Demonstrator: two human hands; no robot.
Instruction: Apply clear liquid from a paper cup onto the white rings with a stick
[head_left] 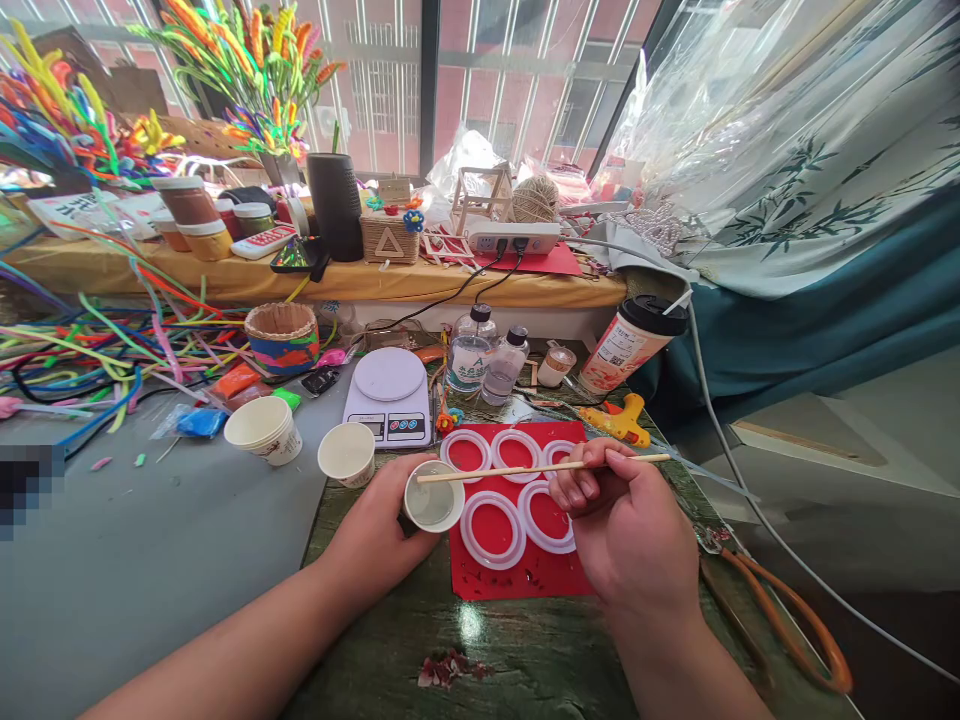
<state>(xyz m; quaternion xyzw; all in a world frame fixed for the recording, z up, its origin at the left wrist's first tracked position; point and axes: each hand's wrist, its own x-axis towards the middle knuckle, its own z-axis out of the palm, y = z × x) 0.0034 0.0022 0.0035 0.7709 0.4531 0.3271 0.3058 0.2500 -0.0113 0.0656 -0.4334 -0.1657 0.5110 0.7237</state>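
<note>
My left hand (379,535) is wrapped round a small paper cup (436,512) with a clear liquid in it. Between the fingers of my right hand (626,510) is a thin wooden stick (525,469), nearly level, its left end over the cup's mouth. Several white ring-shaped molds (491,530) lie on a red sheet (517,584) between and beyond my hands; my right hand partly covers the ones on the right. Another paper cup (346,455) stands just left of the held cup.
Behind are a white scale (388,385), two clear bottles (469,350), a yellow glue gun (622,420) and a tilted drink cup (630,345). Stacked paper cups (264,430) stand left. Orange-handled pliers (795,620) lie at right, near a white cable (727,450).
</note>
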